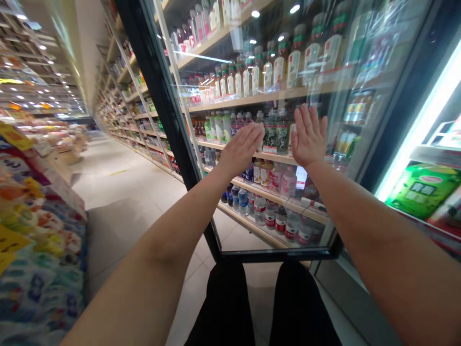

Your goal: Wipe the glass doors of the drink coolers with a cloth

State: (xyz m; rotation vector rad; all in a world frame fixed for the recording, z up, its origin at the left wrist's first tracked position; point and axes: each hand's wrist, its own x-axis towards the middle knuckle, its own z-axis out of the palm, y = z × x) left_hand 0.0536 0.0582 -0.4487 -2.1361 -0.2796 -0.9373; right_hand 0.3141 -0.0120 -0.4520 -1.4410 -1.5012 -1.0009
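A glass door [273, 242] with a dark frame stands swung open in front of me. My left hand [239, 149] reaches toward the pane with its fingers stretched out and close together. At its fingertips shows a small pale pink patch [259, 133], perhaps a cloth; its kind is unclear. My right hand [310, 137] is raised flat at the pane, palm toward me and fingers apart, with nothing in it. Behind the glass, bottled drinks [275, 134] stand in rows.
The lit cooler interior on the right holds a green package [425, 190]. Long shelves [144, 115] of goods run back along an aisle with a tiled floor [122, 192]. Stacked packaged goods [39, 230] stand at the left. My knees [230, 298] are just below the door.
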